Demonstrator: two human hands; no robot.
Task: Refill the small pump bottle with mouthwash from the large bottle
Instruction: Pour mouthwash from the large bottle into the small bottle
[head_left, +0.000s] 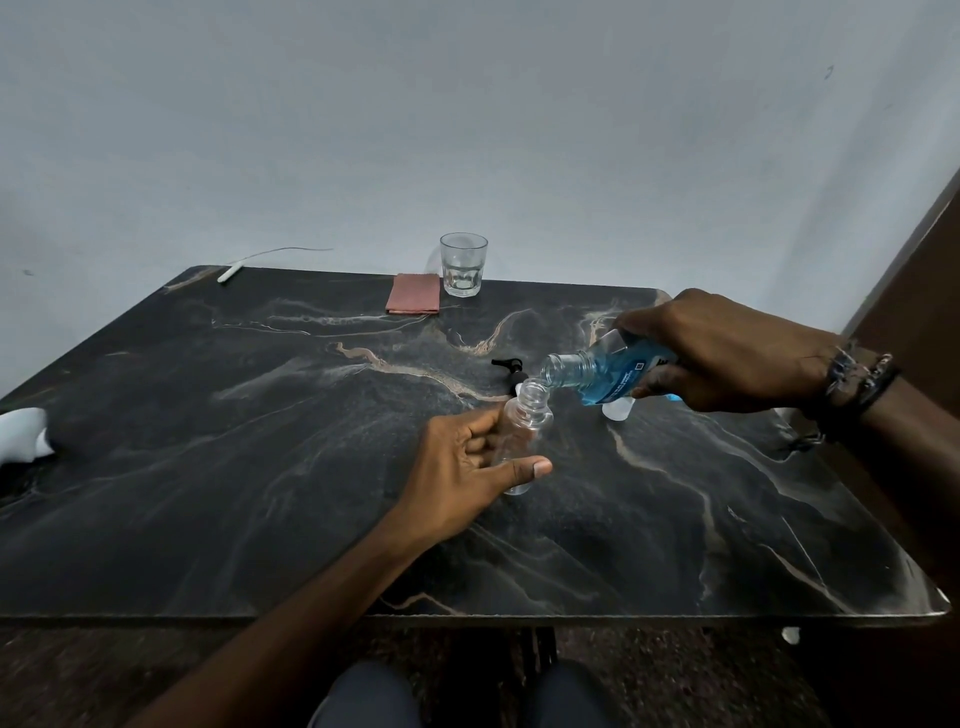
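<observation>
One unreadable label (631, 371) on large bottle (602, 376)

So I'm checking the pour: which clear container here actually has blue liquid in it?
The large bottle, tilted in the right hand. The small bottle and the glass show none.

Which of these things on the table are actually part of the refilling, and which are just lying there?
In use:
- small bottle, uncapped, held by the left hand
- large bottle of blue mouthwash, tipped over it by the right hand
- black pump, lying behind the small bottle
- clear cap, under the large bottle

Lying about:
- glass
- pink cloth
- white cable
</observation>
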